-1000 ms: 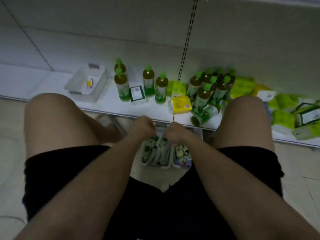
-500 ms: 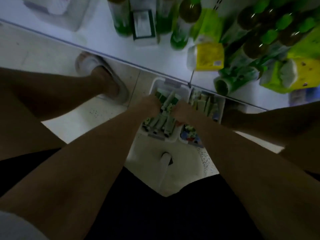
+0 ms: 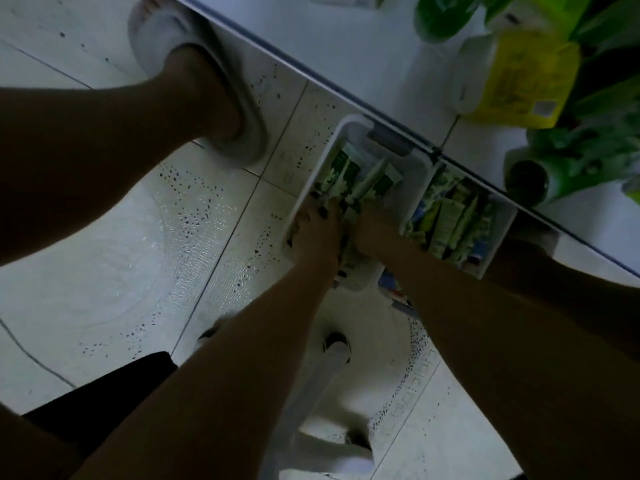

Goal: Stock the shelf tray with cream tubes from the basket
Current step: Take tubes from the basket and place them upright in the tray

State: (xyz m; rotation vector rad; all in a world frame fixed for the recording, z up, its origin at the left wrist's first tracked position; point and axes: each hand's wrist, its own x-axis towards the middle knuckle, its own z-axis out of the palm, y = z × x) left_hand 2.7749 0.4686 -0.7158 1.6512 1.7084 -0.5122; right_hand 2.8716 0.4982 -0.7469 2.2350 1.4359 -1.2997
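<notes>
A white basket [image 3: 414, 174] stands on the floor against the shelf's front edge, packed with green and white cream tubes [image 3: 360, 181]. Both my hands are down inside it. My left hand [image 3: 317, 230] rests at its left wall, fingers spread over the tubes. My right hand [image 3: 372, 233] is beside it, curled into the tubes; whether it grips one is hidden. A second white basket [image 3: 498, 244] to the right holds more tubes [image 3: 450, 216]. The shelf tray is out of view.
The white shelf [image 3: 363, 53] runs diagonally across the top, with a yellow pack [image 3: 519, 81] and green bottles [image 3: 554, 171] on it. My left foot in a white slipper [image 3: 194, 95] is on the tiled floor. A white stool [image 3: 332, 393] lies under me.
The camera has tipped further down and closer to the baskets; the shelf tray has left the view. Both hands have pushed deeper into the left basket among the tubes.
</notes>
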